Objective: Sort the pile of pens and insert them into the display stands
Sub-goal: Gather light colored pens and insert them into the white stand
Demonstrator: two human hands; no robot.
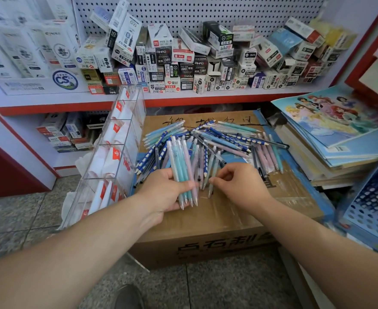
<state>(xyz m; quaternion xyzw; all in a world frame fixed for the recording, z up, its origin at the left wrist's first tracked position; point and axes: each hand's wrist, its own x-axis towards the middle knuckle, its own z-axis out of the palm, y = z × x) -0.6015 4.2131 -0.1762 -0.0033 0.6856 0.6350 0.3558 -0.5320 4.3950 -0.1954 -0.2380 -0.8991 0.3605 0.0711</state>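
A white pegboard (206, 12) backed a white shelf (206, 98) with a red front edge, crowded with small boxes (183, 61). The floor (16, 219) below was speckled grey tile, evenly lit.

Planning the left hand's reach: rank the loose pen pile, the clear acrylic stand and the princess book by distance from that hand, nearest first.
1. Loose pen pile: right against the left hand, just ahead.
2. Clear acrylic stand: beside it, on the left.
3. Princess book: far right, past the right hand.

Pens (208, 141) on cardboard box (206, 221), seemingly taped
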